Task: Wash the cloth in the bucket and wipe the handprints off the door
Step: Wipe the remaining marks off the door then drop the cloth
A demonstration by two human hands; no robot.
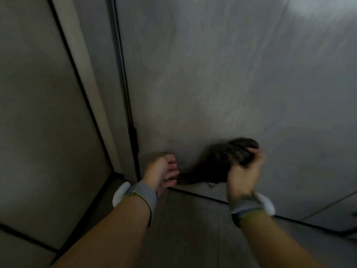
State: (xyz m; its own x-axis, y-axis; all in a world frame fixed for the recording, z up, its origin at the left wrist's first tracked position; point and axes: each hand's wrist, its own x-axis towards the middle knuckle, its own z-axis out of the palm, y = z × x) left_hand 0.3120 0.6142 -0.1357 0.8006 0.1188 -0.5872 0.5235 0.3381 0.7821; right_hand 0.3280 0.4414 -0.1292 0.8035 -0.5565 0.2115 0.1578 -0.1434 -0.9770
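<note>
A grey door fills the upper right of the head view, seen from close up and blurred by motion. My right hand grips a bunched dark grey cloth low against the door's face. My left hand is near the door's lower left, close to the hinge edge, with its fingers loosely curled. A dark tail of the cloth hangs down toward my left hand's fingertips; whether they pinch it is not clear. No bucket is in view.
The door frame with a dark seam runs down the left of the door. A beige tiled wall stands further left. Grey floor tiles lie below, past the door's bottom edge.
</note>
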